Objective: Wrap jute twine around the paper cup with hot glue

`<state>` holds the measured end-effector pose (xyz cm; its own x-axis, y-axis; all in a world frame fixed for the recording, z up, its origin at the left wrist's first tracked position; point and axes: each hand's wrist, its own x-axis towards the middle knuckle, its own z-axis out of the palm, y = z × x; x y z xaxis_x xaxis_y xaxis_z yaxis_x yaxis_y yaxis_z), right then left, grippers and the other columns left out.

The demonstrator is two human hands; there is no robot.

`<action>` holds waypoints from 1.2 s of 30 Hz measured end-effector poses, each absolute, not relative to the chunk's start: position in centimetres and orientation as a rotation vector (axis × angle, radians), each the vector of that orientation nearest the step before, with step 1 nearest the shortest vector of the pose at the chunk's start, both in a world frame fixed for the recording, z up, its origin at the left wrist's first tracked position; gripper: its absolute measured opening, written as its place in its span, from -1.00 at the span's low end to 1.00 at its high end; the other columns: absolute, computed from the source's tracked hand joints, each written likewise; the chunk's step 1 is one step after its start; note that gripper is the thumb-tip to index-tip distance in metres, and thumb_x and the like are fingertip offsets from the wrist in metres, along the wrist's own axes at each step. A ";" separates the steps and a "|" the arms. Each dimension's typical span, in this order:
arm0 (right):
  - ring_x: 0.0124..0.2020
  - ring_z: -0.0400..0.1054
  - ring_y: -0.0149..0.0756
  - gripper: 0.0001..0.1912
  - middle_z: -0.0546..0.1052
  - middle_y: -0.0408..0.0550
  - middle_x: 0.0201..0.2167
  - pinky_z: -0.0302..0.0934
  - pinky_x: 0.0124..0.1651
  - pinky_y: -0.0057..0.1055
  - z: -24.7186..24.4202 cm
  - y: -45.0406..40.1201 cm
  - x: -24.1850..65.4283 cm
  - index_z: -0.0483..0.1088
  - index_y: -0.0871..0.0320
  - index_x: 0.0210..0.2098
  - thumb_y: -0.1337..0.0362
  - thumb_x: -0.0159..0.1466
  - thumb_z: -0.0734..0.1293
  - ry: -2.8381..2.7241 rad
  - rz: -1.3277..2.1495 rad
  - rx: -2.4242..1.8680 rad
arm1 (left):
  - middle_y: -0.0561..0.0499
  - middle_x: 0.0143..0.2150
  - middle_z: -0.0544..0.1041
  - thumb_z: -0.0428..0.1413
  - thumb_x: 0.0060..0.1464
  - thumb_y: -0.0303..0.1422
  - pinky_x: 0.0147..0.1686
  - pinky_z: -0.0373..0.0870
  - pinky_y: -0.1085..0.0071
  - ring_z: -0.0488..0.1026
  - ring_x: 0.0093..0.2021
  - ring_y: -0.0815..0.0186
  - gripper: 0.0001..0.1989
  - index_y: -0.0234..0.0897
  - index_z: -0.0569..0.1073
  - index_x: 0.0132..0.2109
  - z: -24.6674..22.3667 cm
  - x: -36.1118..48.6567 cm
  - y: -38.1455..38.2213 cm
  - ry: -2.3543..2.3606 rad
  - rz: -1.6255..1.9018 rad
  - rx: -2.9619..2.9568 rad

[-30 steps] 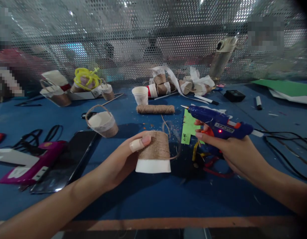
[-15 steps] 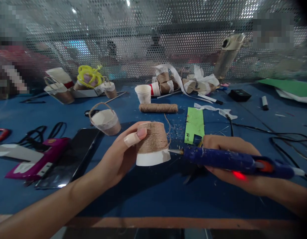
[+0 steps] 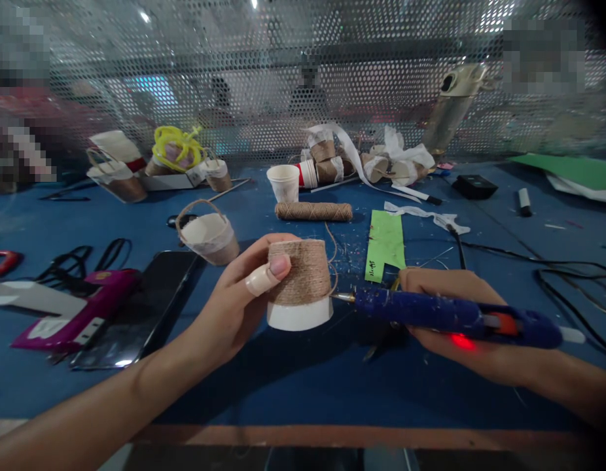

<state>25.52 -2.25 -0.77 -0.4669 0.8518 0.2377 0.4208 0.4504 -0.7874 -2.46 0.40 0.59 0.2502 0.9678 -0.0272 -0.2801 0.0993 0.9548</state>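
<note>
My left hand (image 3: 244, 294) is closed around an upside-down paper cup (image 3: 300, 316), its thumb pressing on the front. Brown twine (image 3: 307, 271) is wound round most of the cup, leaving a white band at the lower rim. A loose strand runs from the cup's right side toward a spool of twine (image 3: 313, 211) lying behind it. In my right hand (image 3: 455, 288) is a blue hot glue gun (image 3: 421, 311) with a red light glowing under it. Its metal nozzle meets the cup's right edge, near where the strand joins the winding.
A small basket-like cup with a handle (image 3: 209, 237), a phone (image 3: 141, 307) and a magenta power strip (image 3: 82, 307) lie left. A white cup (image 3: 284, 184) stands behind the spool, a green card (image 3: 385, 245) right of it. Black cables (image 3: 543, 261) cross the right; a perforated screen (image 3: 264, 85) closes the back.
The cup has turned slightly in my left hand, its white band tilting a little. The glue gun has shifted slightly left, its nozzle still at the cup's right edge.
</note>
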 end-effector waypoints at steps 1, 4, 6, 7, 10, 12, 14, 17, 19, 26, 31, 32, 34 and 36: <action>-0.54 0.20 -0.41 -0.76 0.37 -0.24 -0.55 0.05 -0.46 -0.40 -0.8 -2.3 25.6 0.22 0.07 -0.50 0.41 0.21 0.35 -2.073 0.866 -1.060 | -0.02 -0.18 0.67 0.38 0.04 -0.16 -0.13 0.51 0.25 0.60 -0.13 0.08 -0.75 -0.15 0.62 -0.17 0.6 -2.5 0.4 0.857 1.117 1.066; -0.55 0.18 -0.43 -0.74 0.36 -0.26 -0.55 0.06 -0.47 -0.43 -0.9 -2.2 25.8 0.19 0.07 -0.49 0.42 0.21 0.35 -2.091 0.854 -1.052 | -0.02 -0.17 0.65 0.39 0.02 -0.15 -0.16 0.51 0.28 0.58 -0.14 0.10 -0.72 -0.14 0.63 -0.14 0.4 -2.6 0.4 0.874 1.132 1.088; -0.55 0.19 -0.43 -0.76 0.37 -0.25 -0.54 0.07 -0.48 -0.44 -1.0 -2.2 25.9 0.20 0.07 -0.48 0.41 0.22 0.34 -2.127 0.866 -1.050 | -0.01 -0.15 0.65 0.39 0.03 -0.17 -0.17 0.52 0.31 0.57 -0.14 0.13 -0.72 -0.13 0.63 -0.12 0.2 -2.8 0.4 0.864 1.138 1.101; -0.55 0.19 -0.43 -0.76 0.38 -0.25 -0.53 0.08 -0.48 -0.44 -1.0 -2.2 26.0 0.20 0.07 -0.47 0.40 0.22 0.34 -2.140 0.868 -1.052 | 0.00 -0.15 0.64 0.39 0.05 -0.17 -0.18 0.52 0.34 0.56 -0.14 0.15 -0.73 -0.13 0.63 -0.12 0.1 -2.8 0.4 0.853 1.140 1.111; -0.56 0.16 -0.44 -0.76 0.36 -0.25 -0.56 0.04 -0.50 -0.44 -1.0 -2.3 25.9 0.17 0.07 -0.49 0.40 0.21 0.32 -2.130 0.826 -1.045 | 0.02 -0.15 0.63 0.38 0.08 -0.18 -0.18 0.51 0.41 0.55 -0.16 0.23 -0.77 -0.10 0.65 -0.12 -0.1 -3.0 0.5 0.831 1.139 1.148; -0.58 0.14 -0.45 -0.76 0.34 -0.26 -0.58 0.01 -0.51 -0.44 -0.8 -2.3 25.7 0.16 0.07 -0.50 0.40 0.20 0.31 -2.139 0.781 -1.014 | 0.04 -0.15 0.63 0.38 0.09 -0.20 -0.18 0.51 0.43 0.54 -0.17 0.26 -0.78 -0.09 0.65 -0.12 -0.3 -3.1 0.5 0.832 1.130 1.165; -0.58 0.13 -0.46 -0.77 0.34 -0.27 -0.58 0.03 -0.50 -0.44 -0.6 -2.4 25.5 0.16 0.07 -0.49 0.38 0.20 0.31 -2.168 0.756 -0.986 | 0.04 -0.13 0.63 0.37 0.11 -0.22 -0.18 0.51 0.43 0.54 -0.17 0.26 -0.79 -0.08 0.64 -0.09 -0.6 -3.2 0.5 0.840 1.114 1.178; -0.58 0.14 -0.46 -0.77 0.35 -0.27 -0.57 0.07 -0.45 -0.43 -0.4 -2.5 25.5 0.17 0.07 -0.47 0.36 0.24 0.31 -2.198 0.735 -0.968 | 0.02 -0.09 0.62 0.34 0.15 -0.26 -0.17 0.51 0.41 0.54 -0.14 0.24 -0.80 -0.10 0.62 -0.06 -0.9 -3.3 0.5 0.832 1.107 1.209; -0.56 0.16 -0.45 -0.77 0.37 -0.27 -0.56 0.08 -0.43 -0.42 -0.4 -2.5 25.5 0.19 0.07 -0.47 0.35 0.25 0.32 -2.214 0.728 -0.969 | 0.01 -0.10 0.62 0.32 0.17 -0.29 -0.16 0.50 0.43 0.53 -0.13 0.25 -0.81 -0.12 0.61 -0.06 -1.0 -3.3 0.5 0.804 1.119 1.228; -0.58 0.13 -0.47 -0.75 0.33 -0.28 -0.58 0.04 -0.50 -0.45 -0.6 -2.4 25.6 0.16 0.07 -0.50 0.38 0.22 0.32 -2.164 0.743 -1.005 | -0.02 -0.15 0.62 0.31 0.16 -0.25 -0.20 0.51 0.41 0.53 -0.19 0.25 -0.78 -0.17 0.64 -0.06 -0.7 -3.0 0.7 0.756 1.164 1.193; -0.56 0.19 -0.45 -0.77 0.37 -0.26 -0.55 0.07 -0.50 -0.46 -0.8 -2.2 26.1 0.18 0.07 -0.48 0.39 0.23 0.31 -2.193 0.783 -1.072 | -0.05 -0.09 0.65 0.35 0.09 -0.21 -0.13 0.55 0.28 0.57 -0.14 0.16 -0.70 -0.16 0.63 -0.04 -0.3 -2.9 0.6 0.787 1.186 1.132; -0.56 0.20 -0.45 -0.77 0.37 -0.26 -0.55 0.07 -0.50 -0.46 -0.8 -2.2 26.0 0.17 0.07 -0.48 0.40 0.22 0.31 -2.191 0.779 -1.072 | -0.07 -0.07 0.66 0.36 0.08 -0.20 -0.11 0.55 0.24 0.58 -0.12 0.13 -0.68 -0.16 0.61 -0.03 -0.2 -2.9 0.5 0.791 1.193 1.123; -0.56 0.21 -0.45 -0.76 0.37 -0.25 -0.55 0.07 -0.50 -0.46 -0.8 -2.1 25.9 0.16 0.07 -0.48 0.40 0.22 0.30 -2.181 0.772 -1.069 | -0.09 -0.05 0.68 0.36 0.07 -0.20 -0.10 0.56 0.18 0.60 -0.08 0.06 -0.65 -0.14 0.59 0.00 -0.1 -2.8 0.5 0.795 1.199 1.112; -0.56 0.21 -0.45 -0.76 0.37 -0.25 -0.55 0.08 -0.50 -0.46 -0.7 -2.1 25.8 0.16 0.07 -0.49 0.40 0.22 0.30 -2.174 0.770 -1.069 | -0.09 -0.03 0.68 0.36 0.08 -0.20 -0.10 0.57 0.17 0.62 -0.05 0.02 -0.69 -0.15 0.59 -0.04 0.0 -2.8 0.4 0.805 1.197 1.117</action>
